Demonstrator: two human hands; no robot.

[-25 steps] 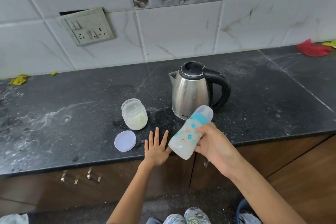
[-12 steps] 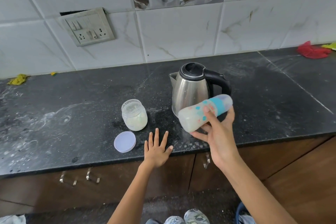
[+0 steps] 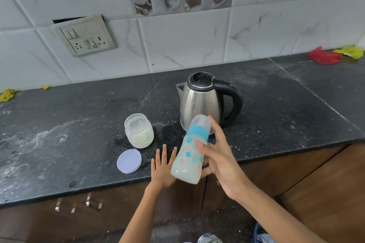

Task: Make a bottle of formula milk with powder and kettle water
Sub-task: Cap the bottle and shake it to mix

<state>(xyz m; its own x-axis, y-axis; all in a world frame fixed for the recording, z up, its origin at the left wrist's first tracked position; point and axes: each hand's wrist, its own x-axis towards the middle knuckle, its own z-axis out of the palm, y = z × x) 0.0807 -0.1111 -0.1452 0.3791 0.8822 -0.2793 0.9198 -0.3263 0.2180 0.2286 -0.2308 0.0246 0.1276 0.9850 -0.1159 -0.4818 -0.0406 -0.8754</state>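
Two hands showed: your right hand (image 3: 221, 162) kept a closed grip around the bottle (image 3: 190, 151), tilted, capped top pointing up toward the kettle (image 3: 201, 104), just before it. Your left hand (image 3: 163, 165) lay flat, fingers spread, on the tabletop (image 3: 79, 124).

The bottle (image 3: 190, 151) hides the kettle's (image 3: 199, 104) lower front and the left hand's (image 3: 162, 167) thumb side. At 6 o'clock, shoes (image 3: 209, 238) are cut by the edge. The wall socket's (image 3: 85, 35) markings are too small to read.
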